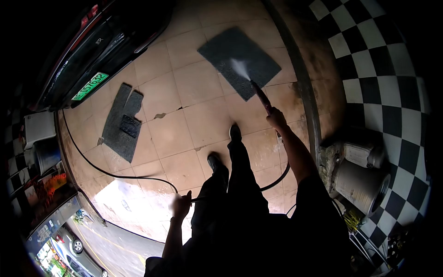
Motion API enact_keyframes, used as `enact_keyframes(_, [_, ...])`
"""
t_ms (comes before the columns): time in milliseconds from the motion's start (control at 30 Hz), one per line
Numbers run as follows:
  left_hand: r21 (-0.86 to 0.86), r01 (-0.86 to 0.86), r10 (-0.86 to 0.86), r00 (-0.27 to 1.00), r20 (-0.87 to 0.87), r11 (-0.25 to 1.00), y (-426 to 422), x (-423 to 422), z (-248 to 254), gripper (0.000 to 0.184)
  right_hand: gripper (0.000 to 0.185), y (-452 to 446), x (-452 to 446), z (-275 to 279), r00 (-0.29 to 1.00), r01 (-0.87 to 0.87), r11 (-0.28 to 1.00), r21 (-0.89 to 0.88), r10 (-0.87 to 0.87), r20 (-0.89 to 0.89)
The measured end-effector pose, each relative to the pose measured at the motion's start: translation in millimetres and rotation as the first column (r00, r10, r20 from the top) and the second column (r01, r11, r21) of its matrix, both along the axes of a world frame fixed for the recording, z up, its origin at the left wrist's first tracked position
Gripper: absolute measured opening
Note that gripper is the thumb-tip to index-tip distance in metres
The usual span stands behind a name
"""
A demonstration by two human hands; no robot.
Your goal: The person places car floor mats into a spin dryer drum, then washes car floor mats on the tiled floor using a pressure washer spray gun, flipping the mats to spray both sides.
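Observation:
My right hand is wrapped round the handle of a spray gun. White spray leaves its nozzle and lands on a grey rectangular mat lying flat on the tiles. Down at the left, my left hand is closed round a black hose, which loops away to the left and also passes behind my legs to the right. Left of the middle lies another grey mat of irregular shape, with a small dark ribbed piece on top.
A dark car stands at the upper left. My shoes are on the tiled floor. At the right are a dark floor strip, a large cylindrical drum and a checkered wall. Bins stand at the left.

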State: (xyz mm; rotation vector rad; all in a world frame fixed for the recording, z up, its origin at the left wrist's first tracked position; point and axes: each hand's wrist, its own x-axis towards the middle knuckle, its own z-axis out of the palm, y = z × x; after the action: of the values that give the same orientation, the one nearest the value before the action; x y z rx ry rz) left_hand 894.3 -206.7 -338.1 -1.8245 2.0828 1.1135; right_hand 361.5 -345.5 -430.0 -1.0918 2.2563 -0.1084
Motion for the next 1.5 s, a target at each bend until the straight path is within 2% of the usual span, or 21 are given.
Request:
enact_keyframes(100, [0.009,-0.05,0.05,0.999,0.012,0.999,-22,-20,10,0.065,0.029,-27,-15,-15,1.0,-0.008,1.0,0.003,0.008,0.022])
enact_keyframes(167, [0.138,-0.164,0.137,0.973,0.184,0.977,-48,-41,26,0.065,0.029,-41,-9,-18,0.99,-0.128,0.991,-0.024,0.129,0.061])
enact_keyframes(300, [0.128,-0.175,0.161,0.981,0.11,0.976,-63,-59,16,0.066,0.028,-75,-4,-19,0.975,-0.191,0.981,0.043,0.184,0.124])
enact_keyframes(333, [-0.033,0.068,-0.066,0.997,0.036,0.997,-60,-53,-1,0.053,0.028,-84,-12,-24,0.98,-0.175,0.984,0.024,0.172,0.098])
enact_keyframes(367, [-0.032,0.066,-0.064,0.997,0.038,0.997,-56,-46,-17,0.053,0.028,-91,-23,-28,0.985,-0.159,0.987,0.007,0.158,0.072])
enact_keyframes(433, [-0.079,0.284,-0.271,0.952,0.145,0.955,-71,-62,-8,0.034,0.029,-108,-48,-29,0.996,-0.086,0.996,0.013,0.086,0.001])
enact_keyframes(467, [-0.035,0.258,-0.252,0.958,0.135,0.965,-77,-65,-7,0.02,0.029,-114,-65,-34,0.999,-0.039,0.999,0.018,0.04,-0.02])
enact_keyframes(500, [-0.073,0.206,-0.2,0.976,0.09,0.976,-78,-66,-11,0.022,0.029,-119,-79,-33,0.999,0.008,1.0,0.025,-0.007,-0.045])
enact_keyframes(567, [0.073,0.031,-0.037,0.996,0.082,0.997,-86,-75,-15,0.054,0.03,-125,-108,-41,0.992,0.12,0.993,-0.007,-0.12,-0.035])
enact_keyframes(600, [0.042,0.09,-0.095,0.988,0.121,0.995,-84,-75,-24,0.056,0.029,-128,-118,-38,0.987,0.151,0.989,0.0,-0.151,-0.053])
enact_keyframes(633, [0.177,0.04,-0.076,0.976,0.202,0.983,-105,-94,-2,0.051,0.028,-133,-125,-31,0.98,0.197,0.979,0.056,-0.196,-0.027])
enact_keyframes(700, [-0.014,0.162,-0.157,0.972,0.176,0.987,-112,-99,0,0.031,0.029,-131,-142,-53,0.983,0.172,0.984,0.045,-0.169,-0.068])
enact_keyframes(767, [-0.156,0.269,-0.255,0.961,0.103,0.95,-101,-83,-28,0.026,0.028,-131,-132,-44,0.989,0.13,0.99,0.048,-0.126,-0.073])
enact_keyframes(833, [-0.121,0.149,-0.147,0.989,0.023,0.981,-109,-91,-21,0.027,0.028,-128,-115,-48,0.999,0.014,0.999,0.042,-0.012,-0.032])
enact_keyframes(1033, [0.024,0.272,-0.273,0.953,0.13,0.962,-105,-89,-24,0.026,0.028,-126,-53,-51,0.976,-0.199,0.972,0.126,0.185,0.11])
enact_keyframes(1100, [-0.013,0.179,-0.179,0.983,0.032,0.984,-97,-88,-28,0.029,0.028,-131,-58,-49,0.985,-0.156,0.981,0.115,0.145,0.096])
enact_keyframes(1133, [-0.113,0.228,-0.22,0.972,0.083,0.967,-94,-90,-31,0.037,0.027,-133,-67,-52,0.991,-0.124,0.989,0.084,0.118,0.064])
enact_keyframes(1233, [-0.121,0.151,-0.144,0.988,0.064,0.981,-95,-92,-33,0.046,0.025,-144,-98,-53,1.0,-0.002,1.0,-0.006,0.002,-0.001])
enact_keyframes(1267, [-0.006,0.039,-0.038,0.997,0.07,0.999,-98,-93,-33,0.05,0.024,-149,-106,-51,0.997,0.073,0.997,0.006,-0.073,0.013])
enact_keyframes(1300, [0.133,-0.126,0.117,0.991,0.07,0.983,-102,-95,-31,0.051,0.024,-154,-109,-47,0.998,0.063,0.998,0.007,-0.063,-0.015])
enact_keyframes(1500, [0.074,-0.014,0.008,0.997,0.079,0.997,-100,-100,-49,0.05,0.028,-165,-71,-49,0.977,-0.209,0.978,-0.021,0.209,0.033])
